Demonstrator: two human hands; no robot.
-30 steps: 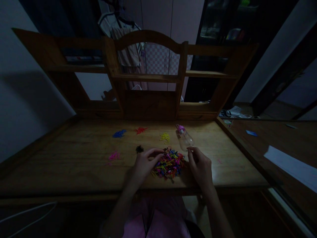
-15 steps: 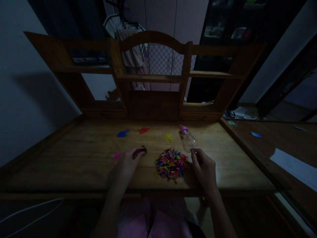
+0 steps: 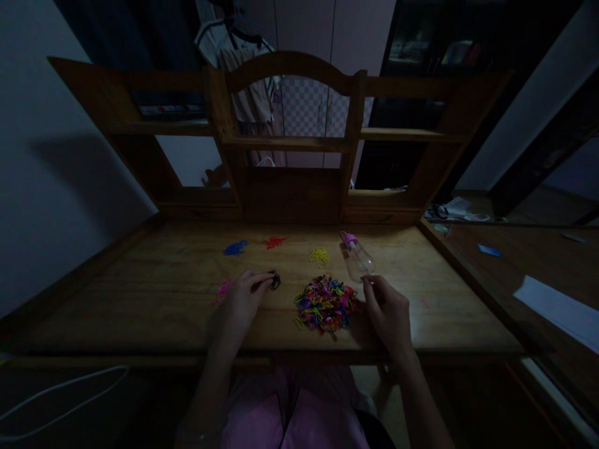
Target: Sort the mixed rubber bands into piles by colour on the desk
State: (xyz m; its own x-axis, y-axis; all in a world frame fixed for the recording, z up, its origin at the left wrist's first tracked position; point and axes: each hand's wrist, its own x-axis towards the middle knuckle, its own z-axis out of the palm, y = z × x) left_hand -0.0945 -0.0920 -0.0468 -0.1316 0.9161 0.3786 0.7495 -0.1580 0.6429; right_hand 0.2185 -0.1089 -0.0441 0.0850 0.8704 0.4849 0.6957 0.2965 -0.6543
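Note:
My left hand (image 3: 242,305) is closed in a pinch, its fingertips against a small heap of black loops (image 3: 276,280); whatever is between the fingers is too small to make out. My right hand (image 3: 388,310) also pinches, just below the base of a clear bulb-shaped bottle (image 3: 359,262) with a pink cap; its fingertips hide what they hold, if anything. Between the hands lies a large mixed pile of small coloured loops (image 3: 325,304). Smaller single-colour heaps are around it: blue loops (image 3: 234,248), red loops (image 3: 274,242), yellow loops (image 3: 320,256) and pink loops (image 3: 223,291), partly behind my left hand.
A wooden shelf unit (image 3: 290,144) stands along the back of the wooden desk (image 3: 154,287). To the right, a lower brown surface holds a white sheet (image 3: 556,312) and a small blue card (image 3: 489,250). A white cable (image 3: 70,386) hangs at lower left.
The view has shifted slightly. My left fingertips have drawn a little to the left side of the black heap; my right hand keeps its pinch near the bottle's base.

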